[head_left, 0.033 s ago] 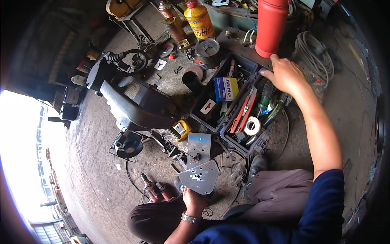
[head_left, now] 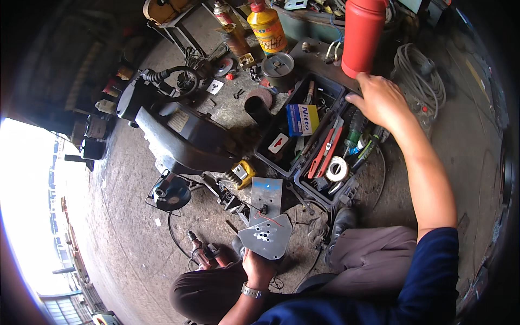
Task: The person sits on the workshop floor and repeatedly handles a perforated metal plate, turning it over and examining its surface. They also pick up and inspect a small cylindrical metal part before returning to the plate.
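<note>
My left hand [head_left: 257, 268] grips the lower edge of a grey metal plate [head_left: 271, 244] with rounded corners and several drilled holes. A thin red wire curls by its upper edge, where a second, rectangular metal plate [head_left: 267, 189] lies. My right hand [head_left: 382, 100] reaches to the right rim of the black toolbox [head_left: 295, 169], thumb apart from the bent fingers, with nothing visible in it. Just beyond its fingertips stands a red bottle [head_left: 362, 40]; whether they touch is unclear. Inside the toolbox are a red-handled tool [head_left: 326, 149], a white tape roll [head_left: 337, 169], screwdrivers [head_left: 356, 127] and a blue-yellow box [head_left: 302, 119].
A large dark power machine [head_left: 187, 138] stands left of the toolbox, and a yellow tape measure [head_left: 242, 173] lies beside it. A red drill [head_left: 205, 252] rests on the floor near my left knee. Behind are a yellow bottle [head_left: 267, 30], a can [head_left: 278, 67] and coiled cable [head_left: 420, 76].
Hardly anything differs: my right hand's fingers have shifted very slightly left. The left hand still holds the metal plate.
</note>
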Action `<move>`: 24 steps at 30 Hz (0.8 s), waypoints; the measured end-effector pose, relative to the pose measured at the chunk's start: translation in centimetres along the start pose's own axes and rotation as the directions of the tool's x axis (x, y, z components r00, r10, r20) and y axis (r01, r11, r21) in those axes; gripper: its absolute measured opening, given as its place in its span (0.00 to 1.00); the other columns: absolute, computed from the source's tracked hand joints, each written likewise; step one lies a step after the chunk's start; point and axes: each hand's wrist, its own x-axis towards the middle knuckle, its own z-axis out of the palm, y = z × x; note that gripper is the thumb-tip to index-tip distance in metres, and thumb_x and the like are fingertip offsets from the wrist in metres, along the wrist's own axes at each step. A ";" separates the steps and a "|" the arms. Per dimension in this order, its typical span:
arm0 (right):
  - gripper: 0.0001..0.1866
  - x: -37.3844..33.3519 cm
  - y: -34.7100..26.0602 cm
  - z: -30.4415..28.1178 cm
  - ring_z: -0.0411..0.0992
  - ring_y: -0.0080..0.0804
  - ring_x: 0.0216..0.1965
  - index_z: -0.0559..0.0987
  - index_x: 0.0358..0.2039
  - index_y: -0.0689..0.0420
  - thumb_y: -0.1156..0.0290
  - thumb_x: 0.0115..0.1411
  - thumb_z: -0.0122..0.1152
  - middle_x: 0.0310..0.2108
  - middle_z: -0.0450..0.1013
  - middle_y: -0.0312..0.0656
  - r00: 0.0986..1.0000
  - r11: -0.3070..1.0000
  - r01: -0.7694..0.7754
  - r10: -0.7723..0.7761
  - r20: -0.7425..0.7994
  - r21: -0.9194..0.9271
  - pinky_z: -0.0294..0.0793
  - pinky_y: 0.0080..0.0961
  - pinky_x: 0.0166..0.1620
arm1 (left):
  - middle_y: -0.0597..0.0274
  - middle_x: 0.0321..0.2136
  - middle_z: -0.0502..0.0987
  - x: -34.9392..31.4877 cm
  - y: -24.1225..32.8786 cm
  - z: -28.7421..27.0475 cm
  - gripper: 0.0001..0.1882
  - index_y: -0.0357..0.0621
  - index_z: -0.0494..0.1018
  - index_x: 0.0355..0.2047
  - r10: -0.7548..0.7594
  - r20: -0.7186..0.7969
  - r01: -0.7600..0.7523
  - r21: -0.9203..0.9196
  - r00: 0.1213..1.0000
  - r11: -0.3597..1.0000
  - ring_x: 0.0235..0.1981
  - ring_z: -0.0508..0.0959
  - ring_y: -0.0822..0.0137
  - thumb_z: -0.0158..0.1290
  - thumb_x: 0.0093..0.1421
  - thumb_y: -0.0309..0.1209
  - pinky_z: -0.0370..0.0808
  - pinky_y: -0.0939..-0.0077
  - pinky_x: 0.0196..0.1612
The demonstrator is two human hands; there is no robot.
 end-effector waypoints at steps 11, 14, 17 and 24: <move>0.16 19.2 -20.7 9.0 0.78 0.47 0.50 0.85 0.43 0.54 0.76 0.54 0.60 0.46 0.80 0.52 0.790 0.813 0.582 -0.561 0.249 -0.014 0.78 0.42 0.51 | 0.60 0.38 0.76 1.2 -0.3 -0.7 0.07 0.42 0.71 0.43 -0.509 0.347 0.244 -0.934 0.788 -0.260 0.39 0.77 0.63 0.44 0.71 0.30 0.76 0.64 0.44; 0.20 22.9 -22.2 13.9 0.80 0.43 0.43 0.80 0.51 0.53 0.73 0.56 0.61 0.41 0.81 0.47 0.688 0.763 0.646 -0.582 0.434 -0.001 0.78 0.40 0.44 | 0.70 0.23 0.71 2.1 1.6 -2.3 0.07 0.50 0.68 0.33 -0.580 0.411 0.282 -0.910 0.704 -0.303 0.21 0.71 0.73 0.46 0.71 0.31 0.70 0.76 0.26; 0.19 24.6 -23.2 17.3 0.80 0.44 0.42 0.80 0.50 0.54 0.73 0.56 0.61 0.40 0.81 0.47 0.650 0.761 0.649 -0.545 0.530 -0.014 0.78 0.40 0.44 | 0.71 0.26 0.72 2.4 1.4 -3.1 0.06 0.50 0.68 0.34 -0.550 0.395 0.322 -0.919 0.736 -0.229 0.24 0.72 0.75 0.47 0.71 0.31 0.70 0.78 0.27; 0.18 24.8 -23.9 19.1 0.80 0.44 0.41 0.80 0.49 0.55 0.72 0.56 0.61 0.39 0.81 0.49 0.632 0.765 0.644 -0.527 0.568 -0.006 0.77 0.40 0.44 | 0.71 0.30 0.76 3.1 0.2 -3.2 0.06 0.45 0.72 0.43 -0.550 0.461 0.348 -0.887 0.697 -0.303 0.27 0.74 0.78 0.49 0.71 0.32 0.70 0.80 0.29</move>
